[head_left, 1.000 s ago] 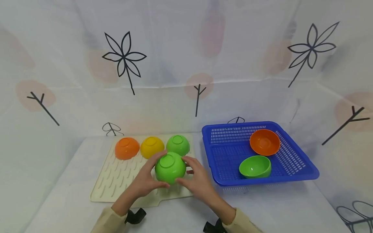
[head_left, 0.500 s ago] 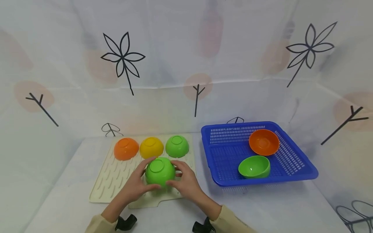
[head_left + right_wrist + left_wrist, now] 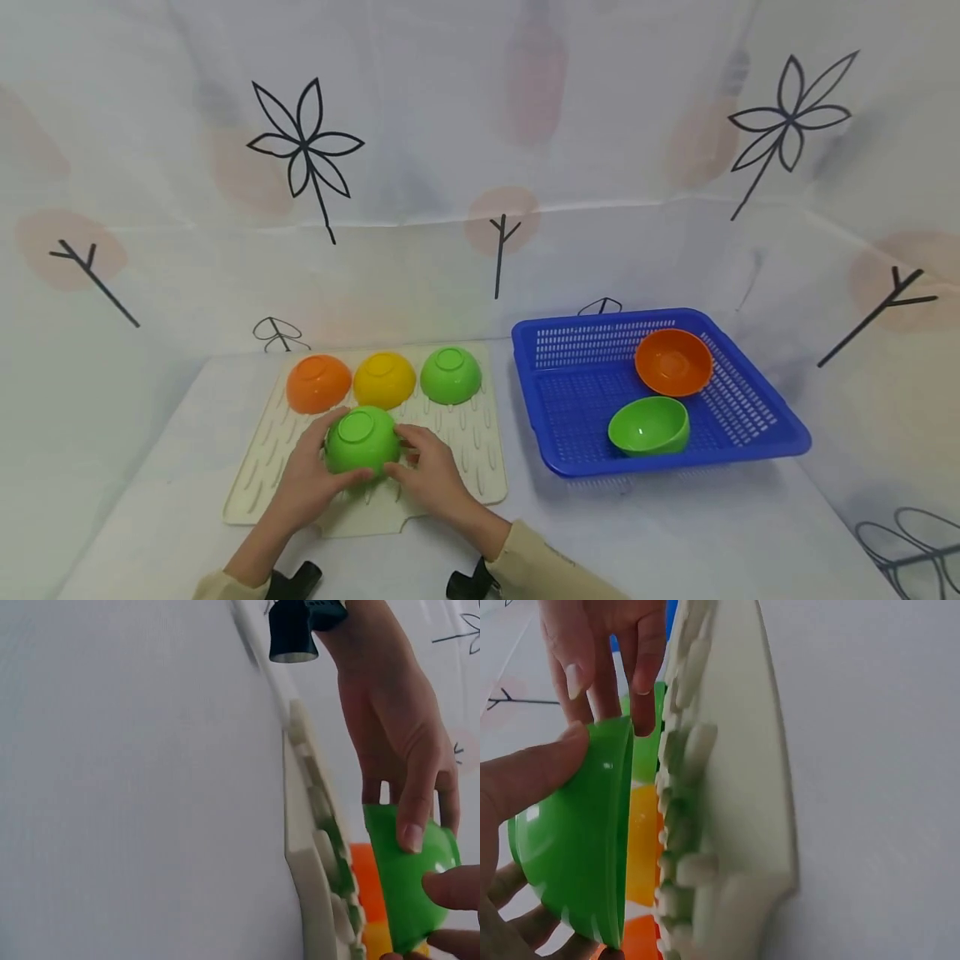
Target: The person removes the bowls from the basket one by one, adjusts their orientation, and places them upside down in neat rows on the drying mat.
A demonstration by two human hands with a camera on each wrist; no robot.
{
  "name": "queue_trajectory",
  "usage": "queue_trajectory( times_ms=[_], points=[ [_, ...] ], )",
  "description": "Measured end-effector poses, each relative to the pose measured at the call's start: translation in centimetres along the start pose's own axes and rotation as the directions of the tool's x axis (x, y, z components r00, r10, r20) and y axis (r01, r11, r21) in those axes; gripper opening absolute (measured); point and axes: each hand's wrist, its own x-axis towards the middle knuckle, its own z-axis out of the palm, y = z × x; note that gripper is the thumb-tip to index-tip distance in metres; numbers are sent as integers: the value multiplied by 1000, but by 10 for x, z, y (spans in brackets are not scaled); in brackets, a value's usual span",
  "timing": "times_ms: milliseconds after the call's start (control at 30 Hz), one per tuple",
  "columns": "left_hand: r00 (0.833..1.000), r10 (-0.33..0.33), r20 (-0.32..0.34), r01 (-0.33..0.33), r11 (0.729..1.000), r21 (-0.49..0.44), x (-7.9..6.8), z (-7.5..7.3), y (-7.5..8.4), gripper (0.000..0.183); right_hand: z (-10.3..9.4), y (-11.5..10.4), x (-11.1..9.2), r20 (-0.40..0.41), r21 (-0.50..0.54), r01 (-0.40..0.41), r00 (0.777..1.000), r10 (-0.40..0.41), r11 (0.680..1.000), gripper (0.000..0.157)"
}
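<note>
A green bowl point(image 3: 363, 442) is held upside down close over the front of a cream drying mat point(image 3: 468, 454) with raised ridges. My left hand point(image 3: 311, 471) grips its left side, thumb in front and fingers spread behind. On the opposite side, my right hand point(image 3: 435, 475) holds it between thumb and fingers. In the left wrist view the bowl's rim point(image 3: 619, 847) faces the mat's ridges, with a narrow gap showing. Along the back of the mat an orange bowl point(image 3: 318, 384), a yellow bowl point(image 3: 384, 380) and a second green bowl point(image 3: 451, 376) rest upside down in a row.
To the right stands a blue plastic basket point(image 3: 577, 417) with perforated sides. Inside it are an orange bowl point(image 3: 673, 362), open side up, and a tilted green bowl point(image 3: 648, 427). A patterned white cloth point(image 3: 420, 275) hangs behind the table.
Both hands have carried the green bowl left and slightly toward the front over the mat, from below the rear green bowl to below the yellow one. The other bowls stay put.
</note>
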Motion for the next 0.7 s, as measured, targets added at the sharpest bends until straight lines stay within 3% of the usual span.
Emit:
queue_trajectory(
  times_ms=[167, 333, 500, 700],
  points=[
    [999, -10, -44, 12, 999, 43, -5, -9, -11, 95, 13, -6, -1, 142, -23, 33, 989, -29, 999, 51],
    [999, -12, -43, 15, 997, 71, -6, -17, -18, 94, 25, -10, 1, 254, -14, 14, 967, -10, 1000, 58],
    [992, -122, -30, 124, 991, 51, -4, -25, -23, 97, 35, -14, 4, 311, 24, 15, 950, -22, 1000, 62],
    [964, -263, -51, 265, 964, 38, -4, -36, -29, 108, 52, -18, 10, 353, 41, 59, 933, -70, 997, 61]
  ],
)
